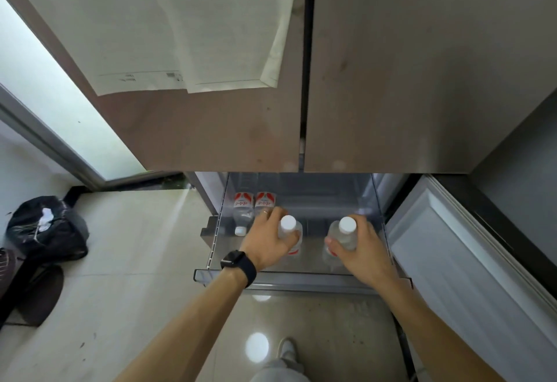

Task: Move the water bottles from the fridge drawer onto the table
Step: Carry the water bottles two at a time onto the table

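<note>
The fridge drawer [301, 279] is pulled out below the closed brown fridge doors. My left hand [268, 243], with a dark watch on its wrist, grips an upright clear water bottle [288, 226] with a white cap. My right hand [361, 249] grips a second upright water bottle [345, 231] with a white cap on the drawer's right side. Two more bottles with red and white labels lie at the drawer's back left: one [242, 211] with its cap towards me, the other [265, 199] partly hidden behind my left hand. No table is in view.
Papers [193, 28] hang on the left fridge door. An open lower door [470, 261] stands at the right of the drawer. A black rubbish bag [48, 229] and a dark round object [42, 294] sit on the tiled floor at the left. My shoe [287, 348] is below.
</note>
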### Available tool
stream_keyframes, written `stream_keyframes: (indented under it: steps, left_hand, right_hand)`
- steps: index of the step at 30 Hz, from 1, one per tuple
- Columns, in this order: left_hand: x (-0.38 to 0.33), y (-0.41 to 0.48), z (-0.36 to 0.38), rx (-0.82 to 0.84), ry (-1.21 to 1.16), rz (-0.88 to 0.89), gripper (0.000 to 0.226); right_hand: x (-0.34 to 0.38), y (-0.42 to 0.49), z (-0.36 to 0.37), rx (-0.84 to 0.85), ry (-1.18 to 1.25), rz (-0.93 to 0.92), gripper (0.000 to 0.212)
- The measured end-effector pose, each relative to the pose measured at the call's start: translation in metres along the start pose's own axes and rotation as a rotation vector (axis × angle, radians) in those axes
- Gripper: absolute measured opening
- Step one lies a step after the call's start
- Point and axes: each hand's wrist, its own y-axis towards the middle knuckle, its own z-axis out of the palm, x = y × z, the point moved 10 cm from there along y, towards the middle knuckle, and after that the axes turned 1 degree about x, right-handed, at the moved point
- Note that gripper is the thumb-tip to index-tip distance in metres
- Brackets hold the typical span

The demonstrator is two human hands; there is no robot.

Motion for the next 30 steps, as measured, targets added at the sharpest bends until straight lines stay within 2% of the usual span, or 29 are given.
stream_keyframes:
  steps: [2, 4, 9, 14, 20, 24, 30]
  left_hand:
    - [0.005, -0.006, 0.018, 0.052, -0.117, -0.027, 0.059]
    - [0.010, -0.007, 0.032, 0.055, -0.186, -0.038, 0.069]
    - [0.015, 0.005, 0.031, -0.006, -0.160, -0.055, 0.060]
    - [0.012, 0.012, 0.035, 0.022, -0.076, -0.011, 0.063]
    - [0.007, 0.019, 0.025, 0.041, -0.084, -0.006, 0.070]
    - [-0.007, 0.005, 0.001, -0.067, -0.151, 0.044, 0.065]
    - [-0.037, -0.046, -0.047, -0.262, -0.184, 0.138, 0.061]
  right_hand:
    - [-0.004, 0.002, 0.013, 0.022, 0.083, 0.045, 0.071]
    - [-0.009, 0.005, 0.020, -0.007, 0.100, 0.061, 0.073]
    - [-0.016, 0.011, 0.021, -0.069, 0.109, 0.089, 0.067]
    - [-0.027, 0.012, 0.024, -0.081, 0.088, 0.115, 0.061]
    - [-0.021, 0.008, 0.011, -0.128, 0.128, 0.130, 0.054]
    - [-0.010, -0.014, -0.019, -0.188, 0.153, 0.110, 0.059]
    - [0.042, -0.052, -0.066, -0.196, 0.172, -0.046, 0.068]
